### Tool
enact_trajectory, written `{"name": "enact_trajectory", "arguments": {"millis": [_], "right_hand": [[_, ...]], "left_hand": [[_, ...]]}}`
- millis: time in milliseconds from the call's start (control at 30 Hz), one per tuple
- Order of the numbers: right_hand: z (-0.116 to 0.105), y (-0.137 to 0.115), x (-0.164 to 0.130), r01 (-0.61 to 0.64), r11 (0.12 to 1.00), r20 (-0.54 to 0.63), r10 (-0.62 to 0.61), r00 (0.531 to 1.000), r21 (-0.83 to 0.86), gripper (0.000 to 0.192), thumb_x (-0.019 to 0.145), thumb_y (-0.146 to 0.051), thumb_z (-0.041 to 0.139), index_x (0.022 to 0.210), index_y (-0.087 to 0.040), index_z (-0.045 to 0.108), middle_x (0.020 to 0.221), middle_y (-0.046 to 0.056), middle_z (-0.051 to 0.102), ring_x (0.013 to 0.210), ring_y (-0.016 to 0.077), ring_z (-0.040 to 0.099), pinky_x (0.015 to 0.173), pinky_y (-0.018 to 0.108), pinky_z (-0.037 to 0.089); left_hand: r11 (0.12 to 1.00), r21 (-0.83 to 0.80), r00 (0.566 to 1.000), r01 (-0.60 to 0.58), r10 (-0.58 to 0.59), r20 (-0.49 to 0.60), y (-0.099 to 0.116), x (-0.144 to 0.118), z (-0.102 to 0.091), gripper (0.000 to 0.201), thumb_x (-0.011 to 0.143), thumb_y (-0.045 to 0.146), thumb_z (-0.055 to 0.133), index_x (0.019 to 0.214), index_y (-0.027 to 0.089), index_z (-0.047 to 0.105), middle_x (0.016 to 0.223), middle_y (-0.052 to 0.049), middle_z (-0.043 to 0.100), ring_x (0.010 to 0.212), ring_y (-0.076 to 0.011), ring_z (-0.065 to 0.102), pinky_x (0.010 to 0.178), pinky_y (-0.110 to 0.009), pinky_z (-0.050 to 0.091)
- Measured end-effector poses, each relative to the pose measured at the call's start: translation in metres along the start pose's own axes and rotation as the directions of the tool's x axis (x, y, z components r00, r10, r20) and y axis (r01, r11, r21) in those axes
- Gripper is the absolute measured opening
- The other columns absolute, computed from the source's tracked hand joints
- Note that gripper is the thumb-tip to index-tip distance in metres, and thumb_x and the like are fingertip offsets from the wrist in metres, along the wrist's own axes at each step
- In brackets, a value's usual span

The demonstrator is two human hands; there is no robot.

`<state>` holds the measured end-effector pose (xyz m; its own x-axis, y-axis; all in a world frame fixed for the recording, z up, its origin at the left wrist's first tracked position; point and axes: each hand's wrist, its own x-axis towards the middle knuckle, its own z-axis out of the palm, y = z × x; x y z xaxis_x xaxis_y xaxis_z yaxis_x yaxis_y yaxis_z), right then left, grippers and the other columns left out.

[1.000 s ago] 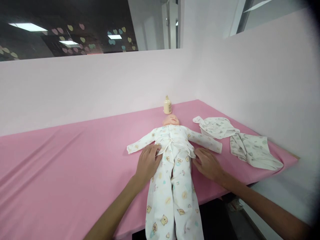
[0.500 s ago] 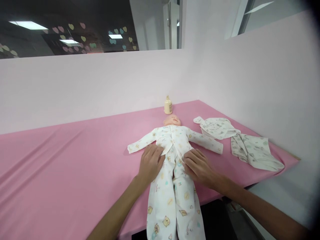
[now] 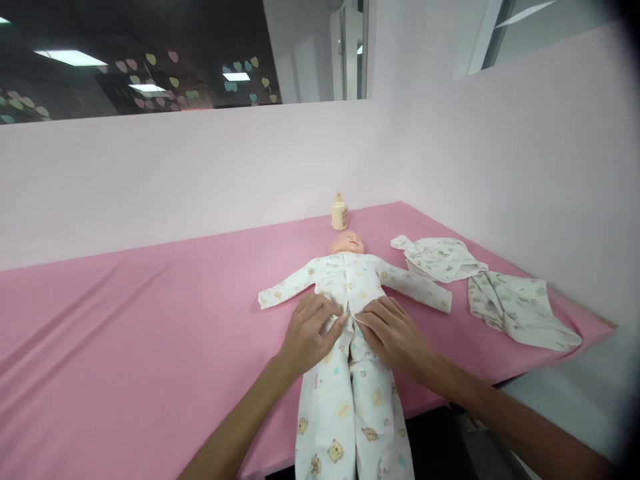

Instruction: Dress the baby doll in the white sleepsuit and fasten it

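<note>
A baby doll [image 3: 349,243] lies on its back, dressed in a white patterned baby top [image 3: 363,270] and matching trousers [image 3: 330,413]. The sleeves spread out to both sides, and the trouser legs hang past the table's front edge. My left hand [image 3: 313,331] pinches the left front edge of the top near its hem. Opposite it, my right hand [image 3: 393,331] pinches the other front edge. A narrow gap separates the two edges at the doll's belly. The fingers partly hide the hem and the trouser waist.
A pink-covered table [image 3: 150,347] runs along the white wall. A cream pump bottle [image 3: 339,215] stands behind the doll's head. Two white printed garments, a top [image 3: 443,259] and a folded piece [image 3: 520,308], lie to the right. A dark window [image 3: 150,40] is above.
Both hands have come closer together over the doll's belly, drawing the top's front edges toward each other. The view has shifted slightly.
</note>
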<state>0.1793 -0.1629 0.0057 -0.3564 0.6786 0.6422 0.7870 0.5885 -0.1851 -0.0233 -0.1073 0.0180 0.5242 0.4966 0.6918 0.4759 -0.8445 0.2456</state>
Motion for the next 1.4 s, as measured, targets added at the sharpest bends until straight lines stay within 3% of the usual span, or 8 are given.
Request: {"name": "enact_trajectory", "arguments": {"millis": [167, 300, 433, 500, 567, 700, 900, 1400], "right_hand": [[-0.002, 0.000, -0.005, 0.028, 0.986, -0.081, -0.015, 0.997, 0.163, 0.010, 0.094, -0.019, 0.052, 0.093, -0.021, 0.061, 0.087, 0.005, 0.060, 0.085, 0.0196, 0.052, 0.079, 0.038, 0.044], [-0.002, 0.016, -0.008, -0.171, 0.933, -0.190, 0.239, 0.952, 0.316, 0.011, 0.095, -0.025, 0.050, 0.091, -0.022, 0.060, 0.093, 0.007, 0.061, 0.092, 0.0213, 0.056, 0.082, 0.039, 0.046], [0.002, 0.048, -0.007, -0.527, 0.684, -0.097, 0.651, 0.753, 0.505, 0.021, 0.094, -0.040, 0.049, 0.095, -0.022, 0.060, 0.096, 0.008, 0.064, 0.091, 0.0226, 0.060, 0.080, 0.039, 0.049], [0.007, 0.063, -0.006, -0.605, 0.560, -0.030, 0.747, 0.664, 0.565, 0.026, 0.092, -0.045, 0.052, 0.099, -0.021, 0.059, 0.101, 0.008, 0.065, 0.093, 0.0235, 0.062, 0.081, 0.040, 0.051], [0.012, 0.074, -0.005, -0.627, 0.535, -0.029, 0.774, 0.633, 0.566, 0.033, 0.089, -0.048, 0.055, 0.107, -0.021, 0.057, 0.111, 0.011, 0.063, 0.100, 0.0252, 0.062, 0.085, 0.042, 0.052], [0.021, 0.078, 0.002, -0.594, 0.663, -0.103, 0.702, 0.705, 0.455, 0.046, 0.089, -0.052, 0.054, 0.124, -0.022, 0.051, 0.129, 0.014, 0.055, 0.116, 0.0290, 0.055, 0.096, 0.048, 0.047], [0.032, 0.077, 0.041, -0.442, 0.833, -0.166, 0.514, 0.842, 0.333, 0.053, 0.092, -0.048, 0.049, 0.138, -0.021, 0.043, 0.141, 0.014, 0.048, 0.133, 0.0291, 0.041, 0.112, 0.051, 0.032], [0.044, 0.084, 0.038, -0.501, 0.708, -0.026, 0.590, 0.807, 0.498, 0.040, 0.094, -0.045, 0.048, 0.126, -0.022, 0.055, 0.139, 0.011, 0.053, 0.130, 0.0273, 0.046, 0.112, 0.051, 0.034]], "left_hand": [[0.993, -0.025, 0.993, 0.115, -0.115, -0.021, 0.002, -0.005, 0.006, 0.025, 0.093, 0.024, 0.055, 0.117, 0.025, 0.062, 0.122, -0.006, 0.060, 0.116, -0.0193, 0.053, 0.105, -0.040, 0.039], [0.954, -0.147, 0.965, 0.260, -0.259, 0.028, 0.001, -0.008, 0.003, 0.024, 0.096, 0.029, 0.050, 0.114, 0.026, 0.065, 0.124, -0.004, 0.061, 0.122, -0.0189, 0.051, 0.107, -0.039, 0.039], [0.765, -0.329, 0.815, 0.554, -0.579, 0.025, -0.013, -0.007, -0.003, 0.029, 0.098, 0.040, 0.044, 0.110, 0.024, 0.066, 0.122, -0.005, 0.063, 0.117, -0.0198, 0.056, 0.099, -0.037, 0.046], [0.643, -0.393, 0.718, 0.658, -0.693, 0.067, -0.025, -0.008, -0.002, 0.034, 0.097, 0.045, 0.044, 0.111, 0.024, 0.066, 0.123, -0.005, 0.064, 0.115, -0.0206, 0.058, 0.097, -0.037, 0.048], [0.556, -0.436, 0.656, 0.708, -0.746, 0.115, -0.037, -0.011, 0.002, 0.037, 0.095, 0.049, 0.045, 0.111, 0.023, 0.066, 0.122, -0.005, 0.065, 0.115, -0.0212, 0.059, 0.100, -0.038, 0.047], [0.518, -0.429, 0.634, 0.740, -0.751, 0.186, -0.047, -0.017, 0.009, 0.044, 0.094, 0.053, 0.044, 0.115, 0.022, 0.067, 0.120, -0.006, 0.067, 0.110, -0.0231, 0.062, 0.097, -0.040, 0.048], [0.560, -0.429, 0.678, 0.708, -0.709, 0.194, -0.028, -0.016, 0.011, 0.048, 0.097, 0.053, 0.038, 0.128, 0.026, 0.061, 0.129, -0.004, 0.064, 0.115, -0.0221, 0.060, 0.097, -0.038, 0.049], [0.468, -0.452, 0.625, 0.759, -0.717, 0.308, -0.018, -0.009, 0.005, 0.045, 0.099, 0.048, 0.036, 0.128, 0.025, 0.060, 0.127, -0.004, 0.064, 0.110, -0.0219, 0.061, 0.087, -0.034, 0.052]]}}
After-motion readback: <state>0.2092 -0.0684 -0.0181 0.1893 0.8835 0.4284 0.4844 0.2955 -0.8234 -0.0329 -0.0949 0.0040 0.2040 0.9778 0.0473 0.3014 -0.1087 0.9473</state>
